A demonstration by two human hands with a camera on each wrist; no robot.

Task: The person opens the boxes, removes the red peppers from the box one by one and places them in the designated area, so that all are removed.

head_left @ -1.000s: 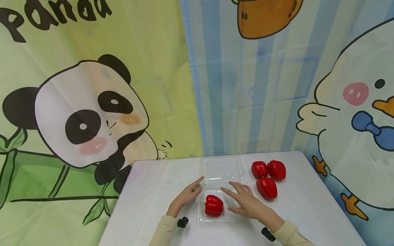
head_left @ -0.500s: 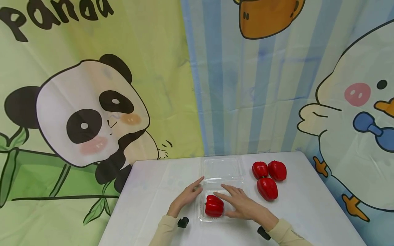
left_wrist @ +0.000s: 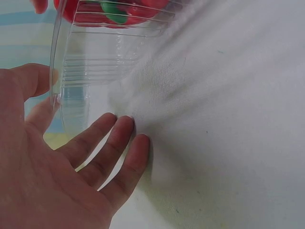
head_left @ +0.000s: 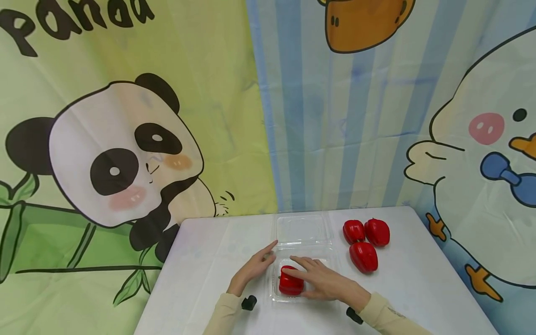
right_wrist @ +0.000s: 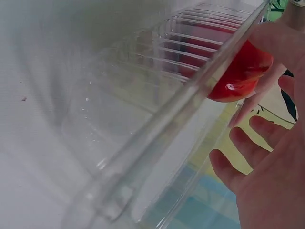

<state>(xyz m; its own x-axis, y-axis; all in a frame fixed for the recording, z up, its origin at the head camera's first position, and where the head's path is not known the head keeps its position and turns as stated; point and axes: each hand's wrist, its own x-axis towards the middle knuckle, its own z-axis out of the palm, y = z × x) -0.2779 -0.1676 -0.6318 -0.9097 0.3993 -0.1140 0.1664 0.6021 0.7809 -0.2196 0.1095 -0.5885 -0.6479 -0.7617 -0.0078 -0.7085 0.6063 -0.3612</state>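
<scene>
In the head view a red bell pepper lies in the left part of the clear plastic clamshell container, whose lid is laid back flat. My right hand reaches over it from the right, index finger across its top and thumb at its near side; contact is unclear. In the right wrist view the other fingers stand apart in the air. My left hand is at the container's left side. Its thumb and index finger meet the rim, while the other fingertips rest on the table.
Three more red bell peppers sit together to the right of the container on the white table. Behind the table hangs a printed curtain with cartoon animals.
My right hand has moved left and slightly down, from beside the pepper in the container to over it. My left hand, the container and the peppers have stayed put.
</scene>
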